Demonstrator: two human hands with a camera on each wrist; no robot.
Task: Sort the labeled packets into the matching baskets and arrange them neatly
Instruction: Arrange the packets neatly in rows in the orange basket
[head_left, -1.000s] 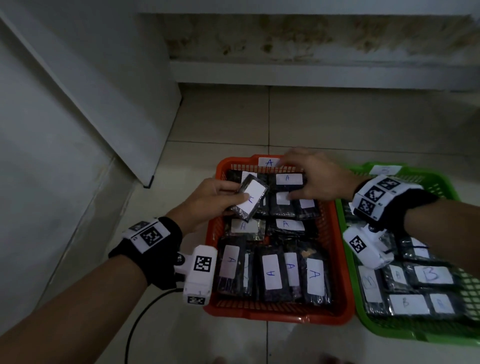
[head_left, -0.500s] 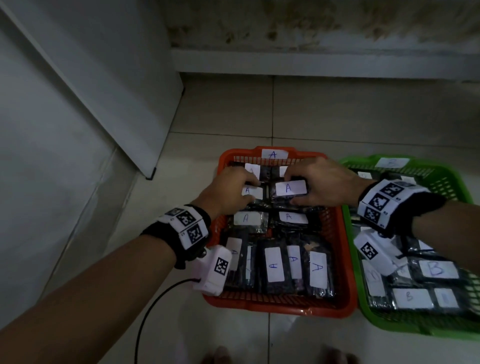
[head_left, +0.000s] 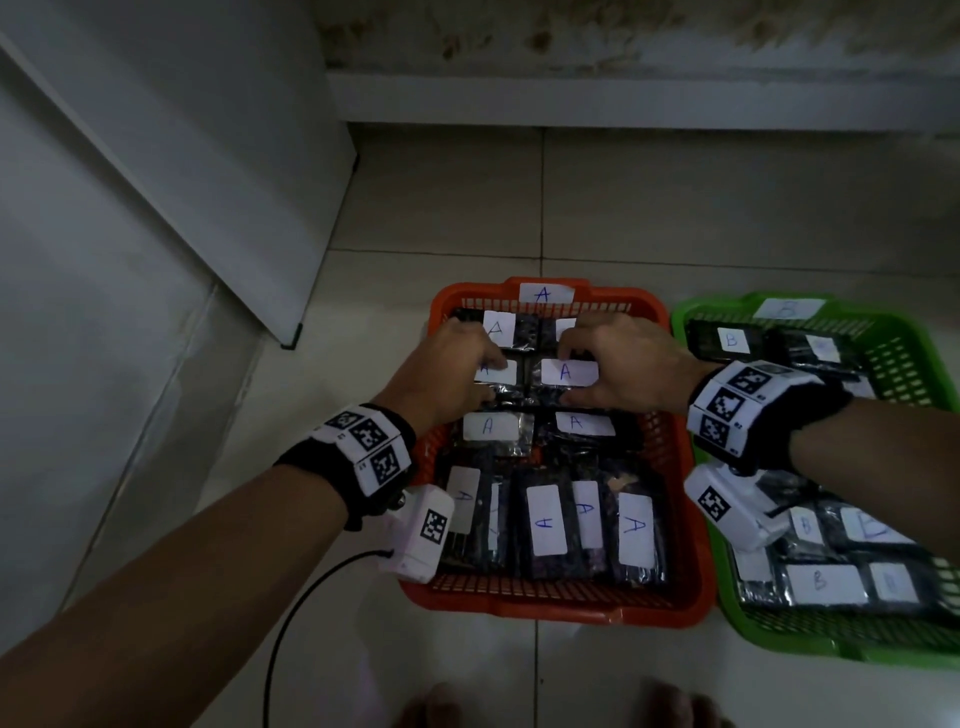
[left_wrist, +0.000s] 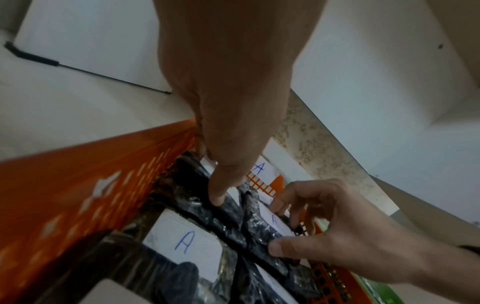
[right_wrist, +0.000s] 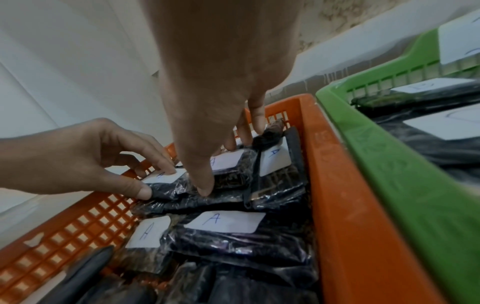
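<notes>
Two baskets sit side by side on the tiled floor in the lower centre and lower right of the head view. The orange basket (head_left: 675, 457) carries a white "A" tag on its far rim and is packed with dark, shiny packets, each bearing a white label marked "A": a row standing lengthwise along its near edge and pairs lying crosswise further up. The green basket (head_left: 914, 353) touches its right side, has a "B" tag on its far rim, and holds similar packets labelled "B".

Both hands are inside the orange basket, toward its upper half. The left hand (head_left: 447, 374) pinches the left A packet (head_left: 501, 375) of the middle pair, fingers curled over its label and thumb at its near edge. The right hand (head_left: 623, 364) pinches the right A packet (head_left: 566, 373) beside it in the same way, fingertips on the far edge and thumb on the near edge. The two packets lie touching, side by side, on top of other packets.
</notes>
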